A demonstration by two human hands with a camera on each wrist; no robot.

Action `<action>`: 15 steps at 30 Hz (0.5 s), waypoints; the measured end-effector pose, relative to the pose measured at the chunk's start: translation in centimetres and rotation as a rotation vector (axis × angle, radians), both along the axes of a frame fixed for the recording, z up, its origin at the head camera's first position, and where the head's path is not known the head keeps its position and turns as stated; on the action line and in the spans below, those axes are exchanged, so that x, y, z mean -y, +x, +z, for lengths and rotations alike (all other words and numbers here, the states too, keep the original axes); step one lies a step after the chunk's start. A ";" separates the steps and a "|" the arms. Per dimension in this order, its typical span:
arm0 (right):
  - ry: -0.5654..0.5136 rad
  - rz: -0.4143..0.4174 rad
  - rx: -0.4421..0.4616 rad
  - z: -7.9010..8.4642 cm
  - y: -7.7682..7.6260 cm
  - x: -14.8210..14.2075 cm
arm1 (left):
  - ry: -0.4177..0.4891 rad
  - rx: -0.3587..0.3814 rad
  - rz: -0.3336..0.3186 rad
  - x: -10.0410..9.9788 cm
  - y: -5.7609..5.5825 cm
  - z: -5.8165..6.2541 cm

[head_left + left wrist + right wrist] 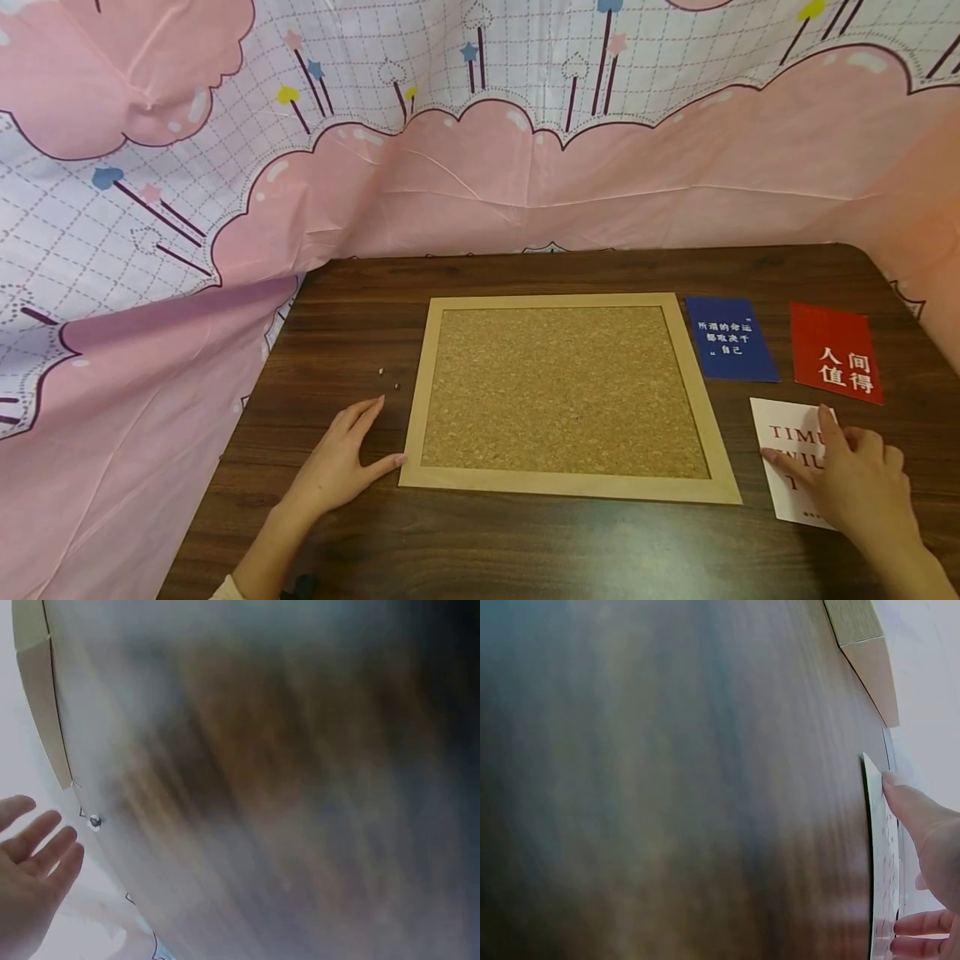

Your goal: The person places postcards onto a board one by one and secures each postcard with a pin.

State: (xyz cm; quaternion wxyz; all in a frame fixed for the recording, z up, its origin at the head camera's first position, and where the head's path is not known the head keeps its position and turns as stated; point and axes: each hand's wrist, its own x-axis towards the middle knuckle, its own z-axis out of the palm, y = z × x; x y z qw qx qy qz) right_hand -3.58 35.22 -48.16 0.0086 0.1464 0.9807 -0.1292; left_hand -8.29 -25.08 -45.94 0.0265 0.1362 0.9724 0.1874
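Head: wood table (pixel 525 546), pink cloth (pixel 465 187) — left hand (pixel 341 458) wide, right hand (pixel 861 475) too (touching card (pixel 792 497)).

The right hand (pixel 870 479) hides some words on the white card (pixel 783 417), whose bottom line is too tiny to read. Two bits (pixel 381 372) near the left hand (pixel 337 462) (just specks, really) are too small to name. Both wrist views show much of the table (pixel 247 750) as a blur and cut off the wooden frame (pixel 45 705).
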 end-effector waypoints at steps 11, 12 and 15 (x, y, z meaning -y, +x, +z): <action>0.002 0.004 -0.012 -0.2 -0.1 -0.3 | -0.004 0.061 -0.099 -1.3 0.7 0.2; 0.002 0.005 -0.016 -0.2 -0.1 -0.3 | -0.007 0.061 -0.103 -1.4 0.7 0.2; 0.003 0.009 -0.025 -0.2 -0.1 -0.3 | -0.022 0.057 -0.114 -1.4 0.7 0.1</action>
